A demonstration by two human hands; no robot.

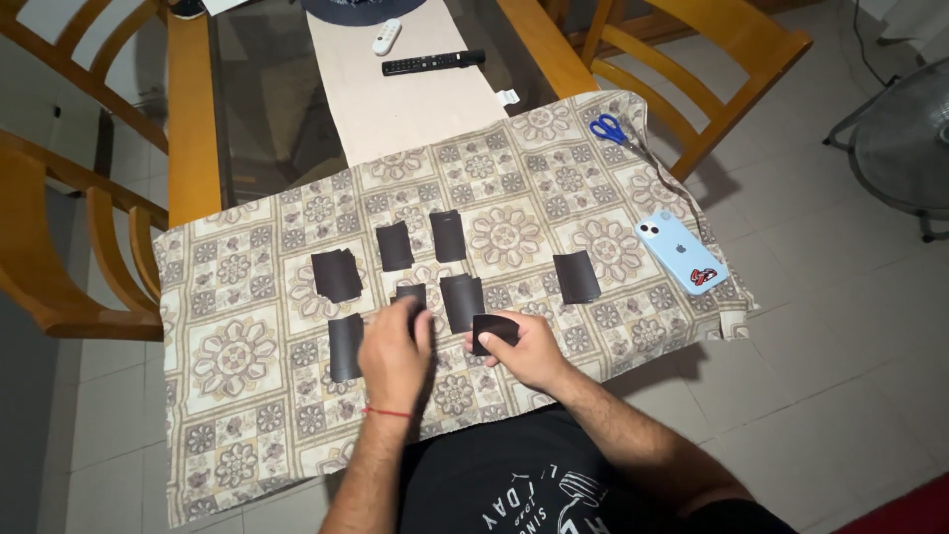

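Observation:
Several dark rectangular cards lie on a patterned cloth (247,356) spread over the table. My left hand (393,354) rests flat, its fingertips on one dark card (410,294) that it partly covers. My right hand (524,351) pinches another dark card (494,328) at its lower edge, just off the cloth. Between the two hands lies a card (462,302). A small stack of cards (336,275) is to the upper left, with single cards at the far side (394,246), (448,235), at the right (576,277) and at the left (345,347).
A light blue phone (680,253) lies face down at the cloth's right edge. Blue-handled scissors (613,130) sit at the far right corner. A black remote (433,63) and a white remote (387,36) lie farther back. Wooden chairs (692,59) surround the glass-topped table; a fan (905,143) stands right.

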